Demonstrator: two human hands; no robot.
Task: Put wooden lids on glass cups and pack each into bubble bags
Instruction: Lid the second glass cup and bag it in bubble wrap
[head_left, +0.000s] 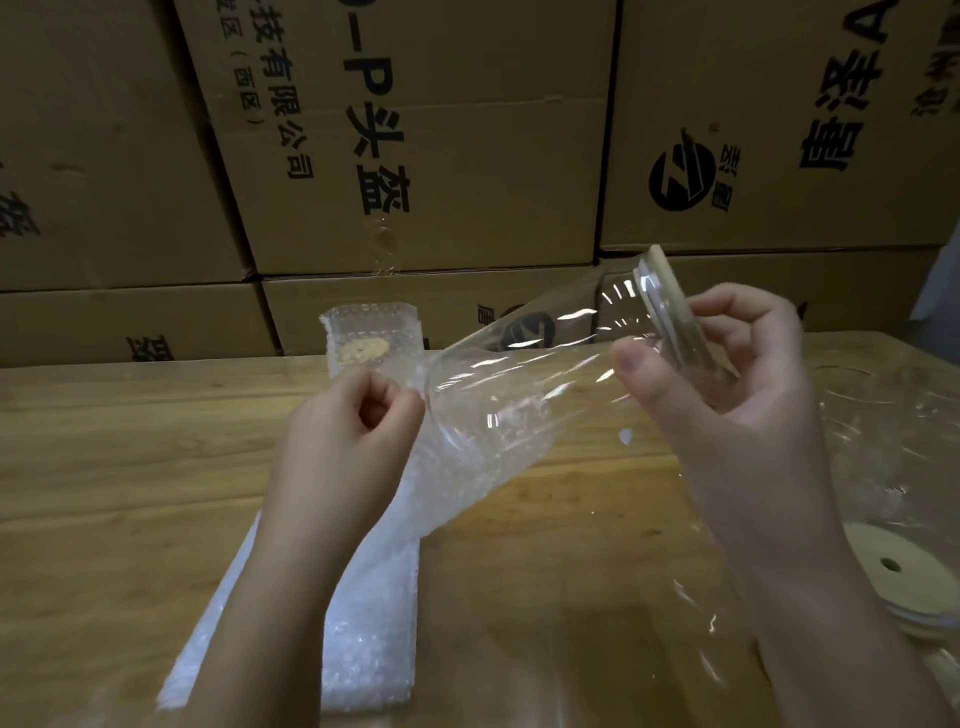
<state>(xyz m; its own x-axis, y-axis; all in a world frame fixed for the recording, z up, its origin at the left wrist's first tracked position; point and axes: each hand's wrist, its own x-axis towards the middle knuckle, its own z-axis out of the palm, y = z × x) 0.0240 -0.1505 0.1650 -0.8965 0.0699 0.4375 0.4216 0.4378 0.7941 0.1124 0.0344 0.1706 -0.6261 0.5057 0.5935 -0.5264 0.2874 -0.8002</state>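
Head view: my left hand (353, 431) pinches the bubble bag (467, 467) at its mouth; my right hand (727, 415) grips the tilted glass cup (545, 353) beside its wooden lid (675, 306).

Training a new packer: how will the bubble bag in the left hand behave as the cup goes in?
Probably floppy: the bubble bag sags and crumples below the left hand pinching its mouth. Likely very light, since a mere pinch lifts it. Its mouth may collapse against the glass cup unless held open.
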